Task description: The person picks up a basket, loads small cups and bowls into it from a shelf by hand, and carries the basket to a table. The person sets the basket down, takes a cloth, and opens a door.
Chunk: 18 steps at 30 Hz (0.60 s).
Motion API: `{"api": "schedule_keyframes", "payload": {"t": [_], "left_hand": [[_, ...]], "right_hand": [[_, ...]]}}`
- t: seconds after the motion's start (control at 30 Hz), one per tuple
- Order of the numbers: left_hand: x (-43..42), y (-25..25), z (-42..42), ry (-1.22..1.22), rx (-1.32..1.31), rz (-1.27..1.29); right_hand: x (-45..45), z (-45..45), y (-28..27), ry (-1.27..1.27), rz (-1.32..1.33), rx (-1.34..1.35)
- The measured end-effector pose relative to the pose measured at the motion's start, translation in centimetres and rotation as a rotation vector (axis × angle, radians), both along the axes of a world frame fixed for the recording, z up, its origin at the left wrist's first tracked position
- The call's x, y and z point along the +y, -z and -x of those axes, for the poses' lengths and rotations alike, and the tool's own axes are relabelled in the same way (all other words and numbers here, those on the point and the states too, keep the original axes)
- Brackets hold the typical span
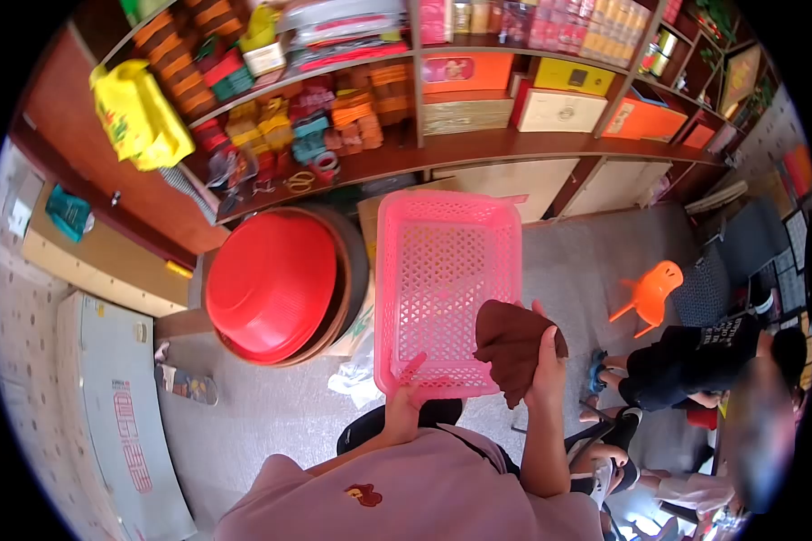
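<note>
Holding pink basket (447,261) out front by its near edge with left hand (403,408). Clutching drooping brown cloth (512,341) in right hand (546,370) by basket's near right corner, with red basin (271,284) off to the left.

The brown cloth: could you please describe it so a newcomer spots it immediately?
Start at the central pink plastic basket. By its lower right corner, the right hand holds the brown cloth, dark and rumpled, unlike the basket's pierced plastic.
</note>
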<state>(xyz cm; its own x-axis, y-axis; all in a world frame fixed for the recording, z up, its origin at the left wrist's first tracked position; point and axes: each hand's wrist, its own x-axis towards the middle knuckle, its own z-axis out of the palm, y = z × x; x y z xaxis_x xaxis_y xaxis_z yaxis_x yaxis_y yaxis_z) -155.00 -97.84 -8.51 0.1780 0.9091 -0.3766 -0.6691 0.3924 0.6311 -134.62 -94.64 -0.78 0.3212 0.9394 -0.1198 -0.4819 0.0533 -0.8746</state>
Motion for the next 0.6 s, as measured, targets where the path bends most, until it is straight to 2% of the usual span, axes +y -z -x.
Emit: {"api": "schedule_keyframes", "payload": {"t": [0.27,0.33,0.4,0.6], "left_hand": [[12.1,2.5,-16.6,0.169,0.035,0.003],[16.2,1.7,-21.2,0.223,0.036,-0.024],[20.0,1.0,-26.1,0.237,0.045,-0.036],[29.2,0.5,-39.4,0.393,0.070,-0.031]], "right_hand": [[9.1,-17.7,2.9,0.102,0.053,-0.018],[12.2,-22.3,2.6,0.160,0.033,0.024],[14.9,-27.3,2.5,0.103,0.069,-0.041],[19.1,-39.5,1.6,0.314,0.099,0.034]]}}
